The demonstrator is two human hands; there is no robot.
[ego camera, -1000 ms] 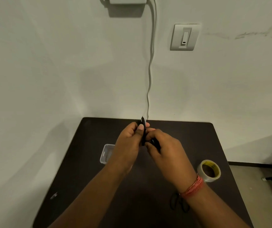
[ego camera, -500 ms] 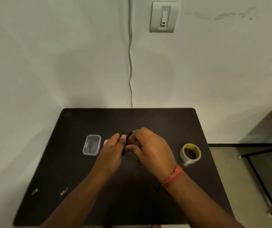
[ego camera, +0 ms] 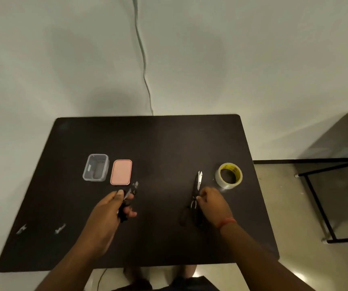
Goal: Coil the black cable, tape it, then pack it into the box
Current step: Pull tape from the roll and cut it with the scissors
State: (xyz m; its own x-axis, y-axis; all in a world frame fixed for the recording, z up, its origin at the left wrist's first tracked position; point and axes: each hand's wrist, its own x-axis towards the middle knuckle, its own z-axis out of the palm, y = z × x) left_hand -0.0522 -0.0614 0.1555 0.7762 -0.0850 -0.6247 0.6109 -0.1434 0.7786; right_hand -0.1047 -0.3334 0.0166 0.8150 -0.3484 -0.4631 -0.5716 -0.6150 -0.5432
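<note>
dark print on tape roll (ego camera: 229, 176) core, blurred, unreadable

Both forearms were bare — no sleeves showed. The right hand (ego camera: 213, 203) wore a band of red-orange thread (ego camera: 227, 222) at the wrist; the left hand (ego camera: 108, 211) wore nothing. Dark clothing showed at the bottom edge — blurred.

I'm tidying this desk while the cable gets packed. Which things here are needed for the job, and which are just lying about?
Needed:
- black cable, bundled in the left hand
- tape roll
- scissors, at the right hand
- clear box, open
- pink lid, beside the box

Lying about:
- two small pale scraps at the table's near left
- grey wall cord
</note>
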